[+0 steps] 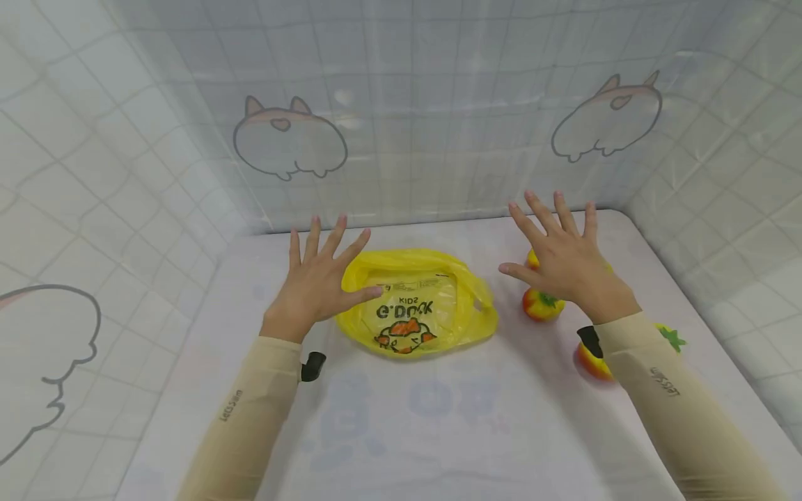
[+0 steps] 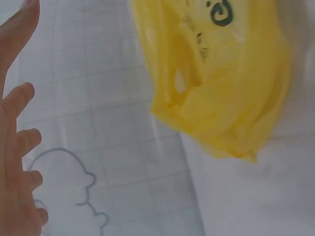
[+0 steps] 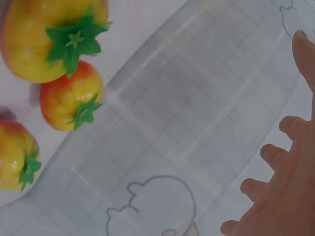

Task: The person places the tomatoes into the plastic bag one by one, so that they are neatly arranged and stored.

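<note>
A yellow plastic bag (image 1: 407, 341) printed with a duck lies on the white table, its handle loop toward the right; its crumpled end (image 2: 221, 123) shows in the left wrist view. My left hand (image 1: 318, 282), fingers spread, hovers by the bag's left side, the thumb overlapping it in the head view. Spread just as wide, my right hand (image 1: 567, 264) is held over several red-and-yellow toy fruits with green leaf caps, partly hiding them. One small fruit (image 1: 542, 305) shows below that palm, and a larger fruit (image 3: 54, 39) fills a corner of the right wrist view. Neither hand holds anything.
A white tiled-pattern curtain (image 1: 413, 125) with dog drawings rises behind the table (image 1: 401, 431) and along both sides. Beneath the right forearm sits a large fruit (image 1: 595, 362), partly covered by the sleeve. Black wrist bands (image 1: 313, 366) stick out at the cuffs.
</note>
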Demonstrator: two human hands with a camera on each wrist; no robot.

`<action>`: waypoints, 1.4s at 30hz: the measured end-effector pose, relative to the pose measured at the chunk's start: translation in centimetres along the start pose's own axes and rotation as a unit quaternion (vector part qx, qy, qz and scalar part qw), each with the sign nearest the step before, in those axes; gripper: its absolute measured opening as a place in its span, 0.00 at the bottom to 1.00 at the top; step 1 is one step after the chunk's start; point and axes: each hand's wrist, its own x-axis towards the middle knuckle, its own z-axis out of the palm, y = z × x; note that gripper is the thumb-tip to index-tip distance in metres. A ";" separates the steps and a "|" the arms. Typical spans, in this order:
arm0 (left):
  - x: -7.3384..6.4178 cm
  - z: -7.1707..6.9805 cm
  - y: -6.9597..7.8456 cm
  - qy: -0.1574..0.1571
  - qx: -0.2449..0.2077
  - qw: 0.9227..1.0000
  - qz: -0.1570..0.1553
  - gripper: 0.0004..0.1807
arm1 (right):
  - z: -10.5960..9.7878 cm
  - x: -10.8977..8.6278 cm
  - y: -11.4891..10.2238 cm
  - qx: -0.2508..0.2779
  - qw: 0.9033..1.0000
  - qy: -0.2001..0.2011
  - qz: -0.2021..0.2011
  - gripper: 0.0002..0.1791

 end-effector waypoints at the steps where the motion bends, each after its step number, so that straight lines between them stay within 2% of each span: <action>1: -0.1 0.3 0.0 -0.002 -0.002 1.000 -0.001 0.56 | -0.1 -0.1 0.2 0.003 1.000 0.001 0.000 0.56; 18: -1.5 4.9 -1.4 -0.058 -0.067 0.995 -0.046 0.57 | 0.1 -1.4 1.2 0.005 1.000 -0.005 0.015 0.56; 29: -1.9 7.7 -2.4 -0.091 -0.148 0.983 -0.060 0.59 | 0.3 -2.2 1.7 0.014 0.999 0.001 0.030 0.56; 37: -2.2 9.3 -2.5 -0.105 -0.177 0.975 -0.083 0.60 | 0.5 -3.4 2.5 0.036 0.998 0.008 0.041 0.57; 42: -2.5 10.0 -2.5 -0.112 -0.191 0.971 -0.085 0.63 | 0.8 -4.7 3.5 0.055 0.997 0.011 0.050 0.58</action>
